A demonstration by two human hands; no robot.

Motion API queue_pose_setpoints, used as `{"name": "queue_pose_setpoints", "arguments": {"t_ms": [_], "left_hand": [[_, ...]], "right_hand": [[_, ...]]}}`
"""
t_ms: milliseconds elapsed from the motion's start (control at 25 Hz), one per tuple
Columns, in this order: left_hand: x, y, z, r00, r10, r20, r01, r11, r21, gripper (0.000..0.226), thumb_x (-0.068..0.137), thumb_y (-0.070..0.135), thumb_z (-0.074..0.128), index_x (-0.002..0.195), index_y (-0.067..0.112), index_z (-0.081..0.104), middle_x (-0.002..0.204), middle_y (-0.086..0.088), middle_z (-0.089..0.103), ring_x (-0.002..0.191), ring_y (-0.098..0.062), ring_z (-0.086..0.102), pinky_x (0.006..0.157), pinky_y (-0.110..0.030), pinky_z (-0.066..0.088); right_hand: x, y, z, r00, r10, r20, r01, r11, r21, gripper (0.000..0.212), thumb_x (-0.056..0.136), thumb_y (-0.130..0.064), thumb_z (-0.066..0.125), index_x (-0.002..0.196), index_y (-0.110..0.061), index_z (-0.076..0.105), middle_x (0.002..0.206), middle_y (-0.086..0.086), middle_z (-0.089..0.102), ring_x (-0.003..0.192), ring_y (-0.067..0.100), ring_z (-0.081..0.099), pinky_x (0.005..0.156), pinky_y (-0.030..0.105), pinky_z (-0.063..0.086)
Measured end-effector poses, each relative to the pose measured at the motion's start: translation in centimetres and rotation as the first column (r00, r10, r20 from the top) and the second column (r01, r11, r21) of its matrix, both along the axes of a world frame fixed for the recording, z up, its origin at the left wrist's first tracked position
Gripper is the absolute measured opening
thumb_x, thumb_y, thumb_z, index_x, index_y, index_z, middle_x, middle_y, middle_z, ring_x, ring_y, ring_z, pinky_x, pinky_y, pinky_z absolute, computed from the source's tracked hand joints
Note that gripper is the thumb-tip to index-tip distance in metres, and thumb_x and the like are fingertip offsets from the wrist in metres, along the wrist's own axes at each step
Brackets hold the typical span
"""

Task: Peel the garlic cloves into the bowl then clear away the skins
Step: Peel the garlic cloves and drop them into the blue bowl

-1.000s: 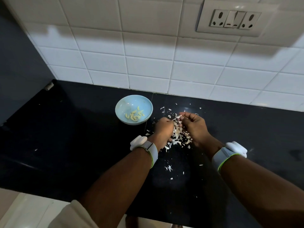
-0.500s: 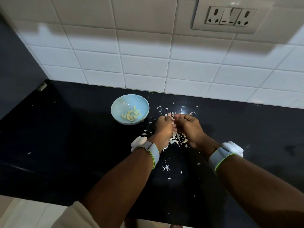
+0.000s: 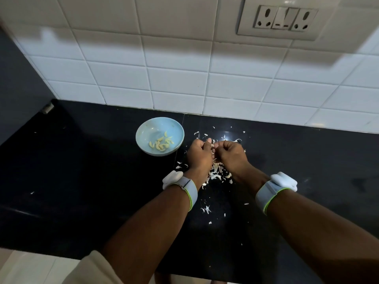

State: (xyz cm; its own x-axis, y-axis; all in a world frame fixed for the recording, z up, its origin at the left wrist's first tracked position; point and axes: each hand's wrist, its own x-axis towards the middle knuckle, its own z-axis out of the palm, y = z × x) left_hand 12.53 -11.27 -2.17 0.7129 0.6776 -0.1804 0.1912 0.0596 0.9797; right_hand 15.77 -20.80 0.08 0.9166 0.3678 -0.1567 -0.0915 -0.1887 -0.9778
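On the black countertop [image 3: 82, 181], the blue bowl [image 3: 143, 132] with peeled garlic cloves [image 3: 161, 143] sits near the tiled wall [image 3: 174, 78], just left of both hands. Left hand [image 3: 200, 154] and right hand [image 3: 230, 153] meet knuckle to knuckle, fingers curled around a small pale garlic clove [image 3: 212, 144] pinched between them; most of it is hidden. Skins [image 3: 216, 171] lie scattered beneath and around the hands. Wide bare counter extends left and right. Both forearms are cut off by the lower frame edge.
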Motion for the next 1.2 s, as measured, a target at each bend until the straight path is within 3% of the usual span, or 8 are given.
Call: {"name": "queue_pose_setpoints", "arguments": {"t_ms": [120, 240, 400, 560, 720, 840, 1000, 1200], "left_hand": [[0.1, 0.1, 0.5, 0.999, 0.032, 0.004, -0.032, 0.999, 0.013, 0.039, 0.099, 0.037, 0.064, 0.071, 0.015, 0.05, 0.06, -0.005, 0.063, 0.048, -0.014, 0.058, 0.045, -0.028, 0.051], [0.2, -0.1, 0.3, 0.999, 0.044, -0.029, -0.042, 0.997, 0.06, 0.044, 0.095, 0.05, 0.061, 0.069, 0.017, 0.05, 0.065, -0.009, 0.067, 0.064, -0.031, 0.068, 0.062, -0.045, 0.059], [0.5, -0.4, 0.6, 0.999, 0.031, -0.026, -0.029, 0.996, 0.087, 0.039, 0.099, 0.04, 0.06, 0.07, 0.016, 0.052, 0.068, -0.005, 0.07, 0.067, -0.028, 0.069, 0.068, -0.045, 0.059], [0.7, -0.4, 0.4, 0.999, 0.045, -0.02, -0.043, 0.995, 0.086, 0.039, 0.097, 0.042, 0.061, 0.069, 0.017, 0.051, 0.068, -0.005, 0.07, 0.066, -0.029, 0.068, 0.066, -0.045, 0.059], [0.7, -0.1, 0.9, 0.998, 0.059, -0.034, -0.054, 0.988, 0.142, 0.04, 0.1, 0.036, 0.062, 0.068, 0.017, 0.047, 0.066, -0.003, 0.061, 0.057, -0.017, 0.054, 0.06, -0.03, 0.044], [0.7, 0.0, 0.5, 0.999, 0.049, -0.023, -0.044, 0.984, 0.172, 0.039, 0.1, 0.034, 0.062, 0.068, 0.017, 0.045, 0.068, -0.005, 0.061, 0.062, -0.022, 0.053, 0.063, -0.034, 0.046], [0.7, 0.2, 0.5, 0.998, 0.056, -0.015, -0.052, 0.982, 0.181, 0.041, 0.1, 0.034, 0.061, 0.067, 0.02, 0.042, 0.069, -0.007, 0.064, 0.067, -0.03, 0.06, 0.067, -0.038, 0.051], [0.7, 0.2, 0.1, 0.999, 0.042, -0.003, -0.041, 0.984, 0.176, 0.04, 0.099, 0.036, 0.061, 0.067, 0.02, 0.043, 0.072, -0.013, 0.067, 0.07, -0.034, 0.064, 0.067, -0.045, 0.056]], "right_hand": [[-0.2, -0.1, 0.1, 0.997, 0.055, -0.055, -0.05, 0.995, 0.085, 0.029, 0.104, -0.024, 0.059, 0.096, 0.0, 0.074, 0.079, 0.009, 0.068, 0.071, 0.013, 0.063, 0.067, 0.029, 0.055], [-0.4, 0.1, 0.5, 0.999, 0.048, -0.004, -0.047, 0.997, 0.068, 0.035, 0.103, -0.028, 0.061, 0.092, 0.002, 0.074, 0.076, 0.011, 0.069, 0.067, 0.012, 0.061, 0.064, 0.026, 0.053], [-0.4, 0.6, 0.4, 0.999, -0.039, 0.0, 0.039, 0.998, 0.057, 0.038, 0.107, -0.021, 0.053, 0.083, 0.005, 0.067, 0.066, 0.009, 0.062, 0.055, 0.011, 0.052, 0.056, 0.026, 0.047], [-0.3, 0.7, 0.4, 0.997, -0.037, -0.062, 0.043, 0.994, 0.101, 0.037, 0.109, -0.02, 0.05, 0.083, 0.002, 0.065, 0.071, 0.016, 0.061, 0.061, 0.02, 0.053, 0.06, 0.032, 0.048], [-0.2, 0.8, 0.3, 0.999, -0.031, -0.039, 0.035, 0.995, 0.091, 0.035, 0.106, -0.02, 0.055, 0.092, 0.009, 0.069, 0.075, 0.013, 0.067, 0.066, 0.017, 0.059, 0.062, 0.029, 0.052], [-0.1, 1.0, 0.1, 0.998, -0.053, -0.024, 0.054, 0.996, 0.07, 0.034, 0.106, -0.016, 0.054, 0.091, 0.012, 0.067, 0.068, 0.006, 0.066, 0.06, 0.01, 0.057, 0.058, 0.025, 0.049], [0.1, 1.2, 0.1, 0.998, -0.039, -0.052, 0.043, 0.996, 0.079, 0.039, 0.107, -0.018, 0.052, 0.092, 0.016, 0.063, 0.072, 0.014, 0.063, 0.061, 0.017, 0.056, 0.057, 0.028, 0.051], [0.1, 1.6, 0.3, 0.989, -0.059, -0.139, 0.076, 0.99, 0.12, 0.035, 0.108, -0.018, 0.051, 0.091, 0.008, 0.066, 0.072, 0.016, 0.06, 0.06, 0.02, 0.054, 0.06, 0.03, 0.05]]}}
